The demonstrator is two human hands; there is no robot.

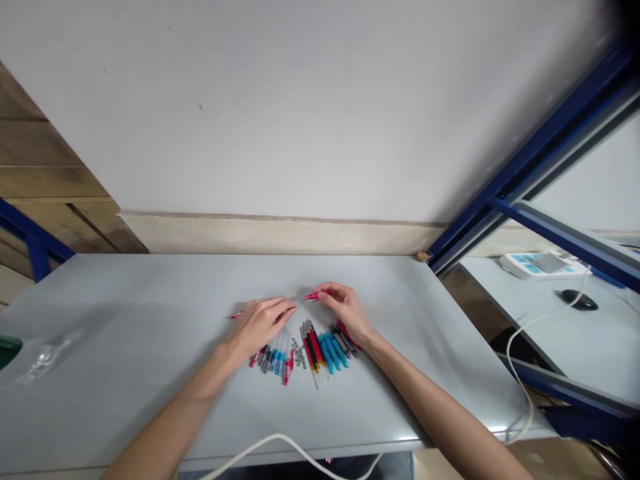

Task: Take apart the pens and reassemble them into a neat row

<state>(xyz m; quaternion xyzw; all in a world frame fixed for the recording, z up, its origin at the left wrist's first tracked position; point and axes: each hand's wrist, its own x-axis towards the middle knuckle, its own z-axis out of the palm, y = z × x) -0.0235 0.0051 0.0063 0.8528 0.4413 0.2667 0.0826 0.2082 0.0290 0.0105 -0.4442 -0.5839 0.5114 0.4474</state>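
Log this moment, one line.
left hand: near clear pen barrels, grip unclear | right hand: holds pink pen part | table: pen refills

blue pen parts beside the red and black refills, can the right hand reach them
Probably yes: the blue pen parts lie near the right hand with nothing on top, though the pink piece in its grip may hinder it.

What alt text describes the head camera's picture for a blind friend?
A person's right hand pinches a pink pen part over a gray table; the left hand is beside clear pen barrels. Refills and blue pen parts lie nearby.
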